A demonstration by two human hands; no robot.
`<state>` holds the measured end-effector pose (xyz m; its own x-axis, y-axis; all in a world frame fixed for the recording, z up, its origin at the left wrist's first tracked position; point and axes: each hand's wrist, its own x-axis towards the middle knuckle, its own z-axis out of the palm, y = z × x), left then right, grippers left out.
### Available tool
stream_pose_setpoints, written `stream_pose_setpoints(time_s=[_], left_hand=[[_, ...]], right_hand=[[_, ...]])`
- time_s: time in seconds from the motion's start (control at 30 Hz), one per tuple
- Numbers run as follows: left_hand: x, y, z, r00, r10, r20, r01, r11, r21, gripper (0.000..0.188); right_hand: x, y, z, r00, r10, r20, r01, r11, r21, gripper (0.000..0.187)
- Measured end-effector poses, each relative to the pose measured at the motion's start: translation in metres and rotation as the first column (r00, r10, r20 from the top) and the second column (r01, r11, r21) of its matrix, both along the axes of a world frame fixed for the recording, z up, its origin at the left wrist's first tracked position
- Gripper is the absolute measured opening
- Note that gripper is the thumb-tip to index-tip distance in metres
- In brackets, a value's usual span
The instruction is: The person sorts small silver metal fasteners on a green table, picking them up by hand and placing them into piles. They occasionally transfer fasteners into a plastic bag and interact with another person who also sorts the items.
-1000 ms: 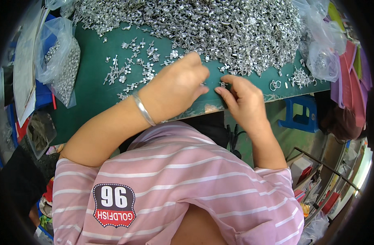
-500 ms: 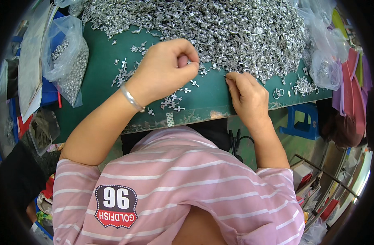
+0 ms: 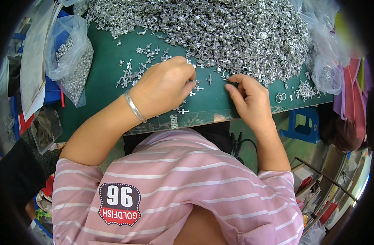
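Note:
My left hand (image 3: 164,86), with a silver bangle at the wrist, is low over the green tabletop (image 3: 105,69). Its fingers are curled, the thumb close to the index finger; anything pinched there is hidden. Small silver cross-shaped pieces lie around it, one group (image 3: 129,76) beyond the wrist. A single cross-shaped piece (image 3: 209,79) rests between my hands. At the near edge of the big heap of silver metal pieces (image 3: 236,36) is my right hand (image 3: 254,98), thumb and index finger apart with nothing seen between them. A small curved piece (image 3: 225,75) lies by its fingertips.
A clear bag of round silver beads (image 3: 76,69) stands at the left. Right of my right hand lie loose rings (image 3: 280,97) and a small pile of silver pieces (image 3: 305,90). Plastic bags (image 3: 326,71) line the right side; a blue stool (image 3: 303,124) stands below the table edge.
My left hand has come down nearer the table's front edge. The right thumb and index finger have parted. A cross-shaped piece now shows on the tabletop between my hands.

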<state>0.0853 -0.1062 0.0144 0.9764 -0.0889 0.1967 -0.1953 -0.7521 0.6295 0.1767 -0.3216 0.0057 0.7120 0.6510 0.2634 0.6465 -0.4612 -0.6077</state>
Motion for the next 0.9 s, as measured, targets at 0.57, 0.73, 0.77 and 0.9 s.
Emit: stream_pose_setpoints(time_s=[0.57,0.73,0.77,0.9], left_hand=[[0.016,0.025,0.007,0.934,-0.053,-0.354,-0.294,0.449,-0.843,0.003],[0.033,0.003,-0.014,0.979,0.15,0.135,-0.154,0.988,0.019,0.011],[0.035,0.002,-0.018,0.969,0.134,0.207,-0.158,0.982,0.106,0.012],[0.031,-0.002,-0.016,0.981,0.124,0.15,-0.146,0.979,0.14,0.013]], right_hand=[[0.016,-0.013,-0.001,0.533,0.277,-0.799,0.226,0.864,0.45,0.004],[0.008,0.019,0.011,0.958,0.023,-0.286,-0.012,0.999,0.042,0.01],[0.01,0.029,-0.002,0.979,0.091,0.185,-0.103,0.993,0.058,0.009],[0.001,0.029,0.005,0.968,0.112,0.225,-0.068,0.979,-0.194,0.011]])
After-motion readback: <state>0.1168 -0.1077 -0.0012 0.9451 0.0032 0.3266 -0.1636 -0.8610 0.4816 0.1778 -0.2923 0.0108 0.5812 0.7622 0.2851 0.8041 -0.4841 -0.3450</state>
